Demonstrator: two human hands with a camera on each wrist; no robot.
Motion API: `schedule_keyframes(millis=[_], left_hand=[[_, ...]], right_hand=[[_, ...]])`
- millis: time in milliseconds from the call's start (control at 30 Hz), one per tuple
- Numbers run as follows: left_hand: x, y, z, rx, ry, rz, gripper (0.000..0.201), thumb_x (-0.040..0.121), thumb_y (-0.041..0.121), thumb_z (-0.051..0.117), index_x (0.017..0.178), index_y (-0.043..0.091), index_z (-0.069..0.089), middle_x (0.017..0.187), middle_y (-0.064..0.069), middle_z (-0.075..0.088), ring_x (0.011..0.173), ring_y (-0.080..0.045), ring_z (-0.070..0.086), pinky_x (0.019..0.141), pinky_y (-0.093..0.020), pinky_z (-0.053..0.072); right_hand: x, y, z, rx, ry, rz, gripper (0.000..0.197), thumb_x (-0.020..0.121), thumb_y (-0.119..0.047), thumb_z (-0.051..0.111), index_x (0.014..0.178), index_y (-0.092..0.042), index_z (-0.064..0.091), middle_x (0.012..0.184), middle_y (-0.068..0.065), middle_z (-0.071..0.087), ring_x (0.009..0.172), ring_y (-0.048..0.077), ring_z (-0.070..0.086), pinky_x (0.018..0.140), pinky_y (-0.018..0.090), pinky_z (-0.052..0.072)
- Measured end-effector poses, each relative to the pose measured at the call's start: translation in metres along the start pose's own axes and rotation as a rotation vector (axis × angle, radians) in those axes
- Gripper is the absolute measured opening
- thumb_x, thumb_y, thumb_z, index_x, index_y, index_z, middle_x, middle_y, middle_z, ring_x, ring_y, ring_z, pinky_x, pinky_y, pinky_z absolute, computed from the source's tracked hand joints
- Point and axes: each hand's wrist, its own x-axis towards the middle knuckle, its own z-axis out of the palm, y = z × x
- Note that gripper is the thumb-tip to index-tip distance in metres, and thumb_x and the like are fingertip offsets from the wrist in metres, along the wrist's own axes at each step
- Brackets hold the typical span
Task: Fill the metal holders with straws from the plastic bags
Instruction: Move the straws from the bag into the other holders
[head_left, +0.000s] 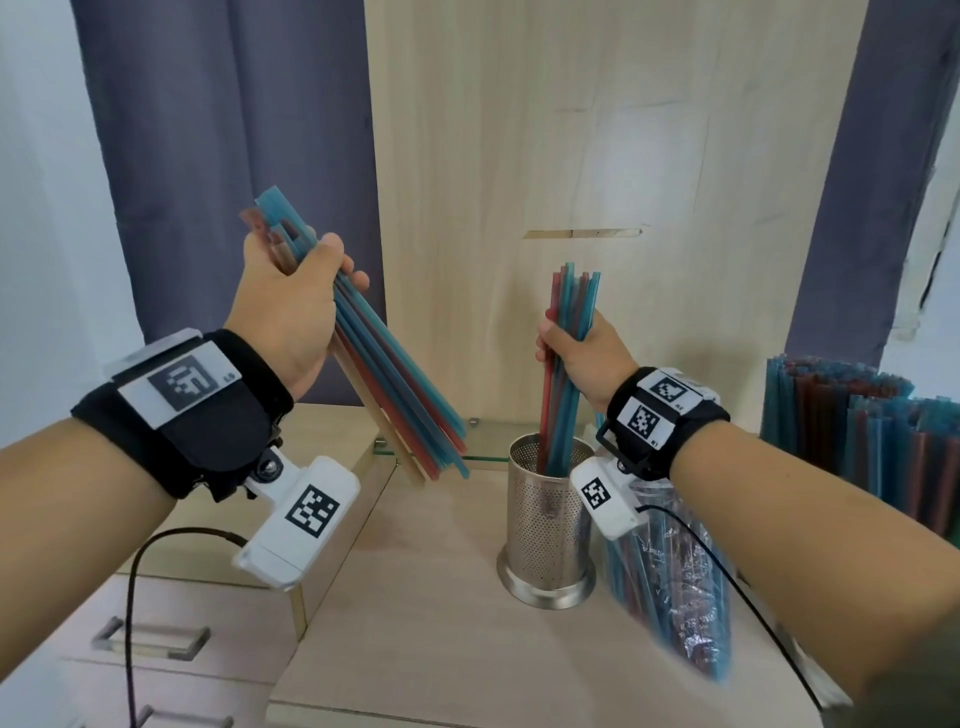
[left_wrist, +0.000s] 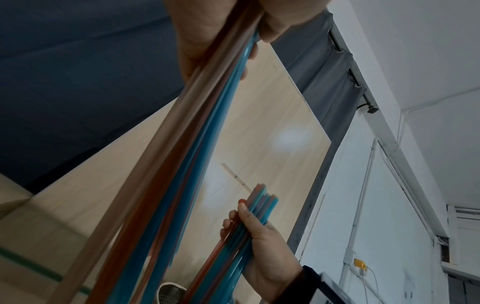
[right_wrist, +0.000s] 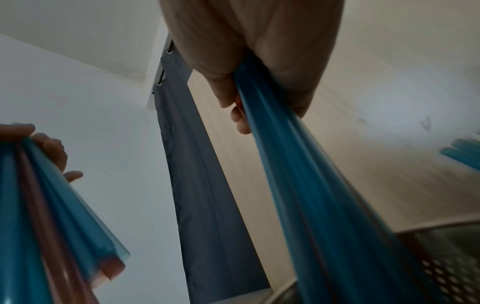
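A perforated metal holder stands on the wooden top, right of centre. My right hand grips a bunch of blue and red straws upright, their lower ends inside the holder. Up at the left, my left hand grips a larger bunch of blue, red and tan straws, slanted down to the right, its lower ends in the air left of the holder. The left wrist view shows that bunch close up and the right hand. The right wrist view shows blue straws running down to the holder rim.
A clear plastic bag of straws lies just right of the holder, under my right wrist. More bagged straws stand at the far right. A wooden panel rises behind, with grey curtains on both sides. Drawers with metal handles sit at the lower left.
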Motion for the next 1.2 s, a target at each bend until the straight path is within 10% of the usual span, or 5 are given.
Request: schedule_keyframes(millis=[533, 667, 933, 1100, 1200], left_hand=[[-0.009, -0.008, 0.010, 0.110, -0.065, -0.026, 0.010, 0.099, 0.023, 0.050, 0.100, 0.026, 0.041, 0.082, 0.006, 0.057, 0.076, -0.007, 0.064, 0.073, -0.029, 0.054], [-0.013, -0.009, 0.020, 0.139, -0.096, -0.010, 0.011, 0.100, 0.023, 0.049, 0.095, 0.029, 0.041, 0.072, 0.011, 0.060, 0.081, -0.010, 0.064, 0.084, -0.036, 0.055], [-0.016, -0.026, 0.030, 0.154, -0.112, -0.035, 0.011, 0.098, 0.027, 0.051, 0.095, 0.033, 0.042, 0.069, 0.015, 0.063, 0.090, -0.016, 0.064, 0.090, -0.046, 0.053], [-0.014, -0.038, 0.033, 0.152, -0.096, -0.077, 0.013, 0.097, 0.030, 0.050, 0.091, 0.035, 0.040, 0.066, 0.018, 0.063, 0.089, -0.018, 0.063, 0.078, -0.048, 0.054], [-0.014, -0.042, 0.037, 0.135, -0.086, -0.099, 0.013, 0.097, 0.029, 0.050, 0.091, 0.034, 0.041, 0.066, 0.017, 0.063, 0.087, -0.018, 0.062, 0.080, -0.051, 0.054]], right_hand=[[0.017, 0.024, -0.009, -0.829, -0.458, 0.397, 0.056, 0.082, -0.052, 0.069, 0.111, -0.004, 0.065, 0.108, 0.012, 0.069, 0.094, 0.025, 0.067, 0.085, 0.032, 0.055], [0.025, 0.012, -0.010, -0.530, -0.204, 0.236, 0.081, 0.081, -0.040, 0.075, 0.144, -0.010, 0.034, 0.127, 0.008, 0.055, 0.113, 0.024, 0.058, 0.095, 0.034, 0.046], [-0.009, -0.030, -0.049, -0.282, 0.047, -0.290, 0.018, 0.090, -0.030, 0.065, 0.106, -0.025, 0.060, 0.100, -0.010, 0.064, 0.096, 0.007, 0.062, 0.090, 0.034, 0.053], [-0.042, 0.014, -0.071, -0.451, 0.262, -0.001, 0.071, 0.082, -0.040, 0.071, 0.138, -0.013, 0.037, 0.135, 0.007, 0.050, 0.122, 0.021, 0.050, 0.102, 0.038, 0.043], [-0.047, 0.042, -0.061, -0.548, 0.078, 0.303, 0.068, 0.087, -0.040, 0.064, 0.139, -0.008, 0.034, 0.127, 0.014, 0.058, 0.113, 0.027, 0.058, 0.096, 0.037, 0.047]])
